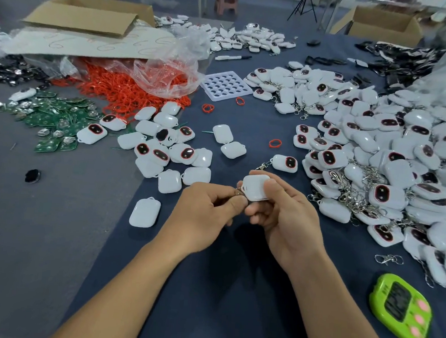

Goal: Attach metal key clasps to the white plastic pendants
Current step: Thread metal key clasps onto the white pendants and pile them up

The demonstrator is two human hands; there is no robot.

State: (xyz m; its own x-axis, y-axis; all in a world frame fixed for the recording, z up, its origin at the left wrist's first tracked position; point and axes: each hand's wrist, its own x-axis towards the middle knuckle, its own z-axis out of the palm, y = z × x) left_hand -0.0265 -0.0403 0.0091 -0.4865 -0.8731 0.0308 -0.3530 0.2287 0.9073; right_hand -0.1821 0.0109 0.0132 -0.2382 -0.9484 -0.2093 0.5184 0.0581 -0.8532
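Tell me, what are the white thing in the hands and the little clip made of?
The white pendant held by the right hand looks like smooth, slightly glossy plastic: soft highlights show on its rounded shell. The clasp pinched by the left hand seems metal from its glint, though it is mostly hidden.

No legible text, only red six-like scrawls on the cardboard sheet (74, 41)
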